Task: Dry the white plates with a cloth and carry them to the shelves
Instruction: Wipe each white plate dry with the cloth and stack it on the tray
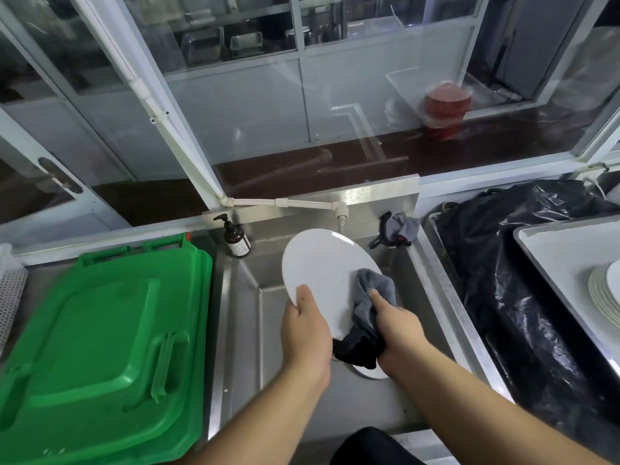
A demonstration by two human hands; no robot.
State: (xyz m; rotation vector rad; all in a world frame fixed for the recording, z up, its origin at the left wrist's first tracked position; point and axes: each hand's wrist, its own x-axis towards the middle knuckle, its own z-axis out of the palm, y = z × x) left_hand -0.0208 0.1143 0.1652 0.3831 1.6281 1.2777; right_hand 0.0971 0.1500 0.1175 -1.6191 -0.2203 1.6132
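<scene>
While I stand at the sink: both hands are up over the basin, busy with one plate.
Plate [322, 263]: white, tilted on edge above the sink [248, 330], its face turned towards me.
Left hand [303, 330]: gripping the plate's lower left rim, thumb on the face, fingers hidden behind.
Right hand [397, 327]: bunched round the cloth, thumb pressing it onto the plate's lower right.
Cloth [372, 286]: grey where it meets the plate, a dark end hanging below my palm.
Second plate [370, 373]: just a white sliver showing in the basin, under the cloth's dark end.
Stack [607, 290]: more white plates at the far right edge, on a tray on the surface.
Bottle [236, 238]: brown pump bottle upright at the sink's back left corner.
Rag [399, 228]: another greyish bundle on the back right rim.
Lid [100, 347]: big green bin lid, left of the sink.
Bag [520, 263]: black plastic, between sink and tray.
</scene>
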